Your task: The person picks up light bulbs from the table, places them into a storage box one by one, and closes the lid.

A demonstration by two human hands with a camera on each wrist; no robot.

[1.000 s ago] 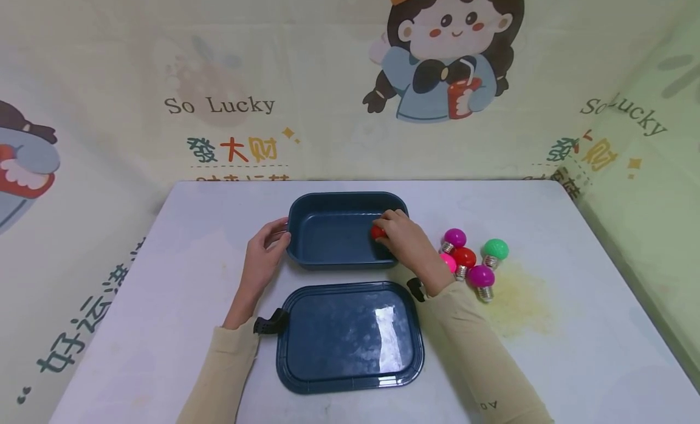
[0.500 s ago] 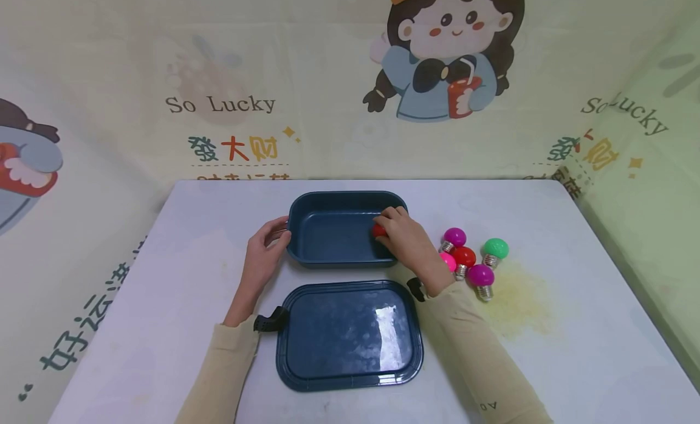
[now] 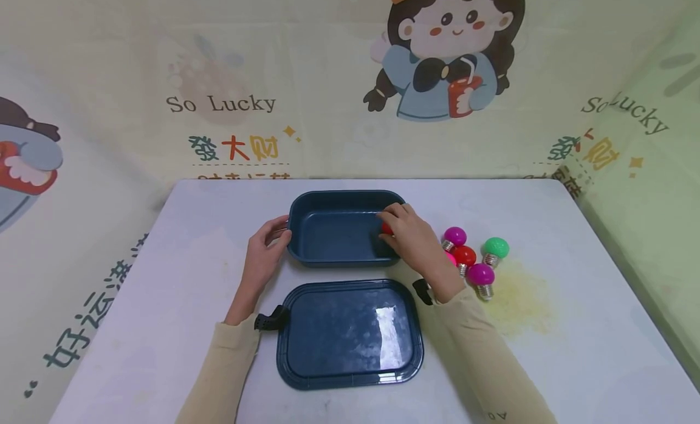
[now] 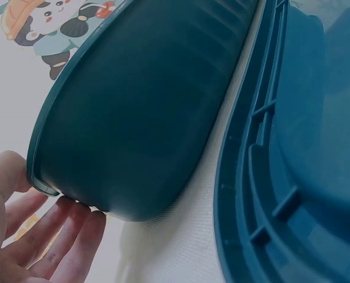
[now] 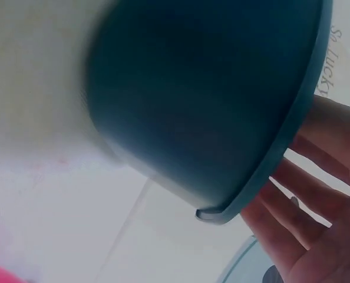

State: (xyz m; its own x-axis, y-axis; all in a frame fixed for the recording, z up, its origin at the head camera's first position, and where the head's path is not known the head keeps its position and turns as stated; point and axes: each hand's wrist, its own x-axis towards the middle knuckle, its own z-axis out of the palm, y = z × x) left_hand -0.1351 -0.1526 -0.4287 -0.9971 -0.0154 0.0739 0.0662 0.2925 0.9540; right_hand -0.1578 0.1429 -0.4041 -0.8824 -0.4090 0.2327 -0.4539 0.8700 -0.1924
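My left hand [image 3: 265, 256] holds the left end of a dark blue plastic container [image 3: 328, 262], its thumb at the rim and fingers against the outer wall, as the left wrist view shows. Over the container's right end, my right hand [image 3: 409, 235] grips a red light bulb [image 3: 386, 228], mostly hidden by the fingers. In the right wrist view this hand's fingers [image 5: 310, 188] reach over the rim, and the wall hides the bulb. No other bulb shows inside the container.
A dark blue lid [image 3: 350, 333] lies flat in front of the container. To the right sit several bulbs with silver screw bases, including a green bulb [image 3: 496, 248], a red bulb [image 3: 465, 256] and a purple bulb [image 3: 481, 275]. The white table [image 3: 137, 327] meets a printed cloth behind.
My right hand has shifted slightly right with the red bulb, and its fingers have straightened a little. The left hand and the container have stayed in place.
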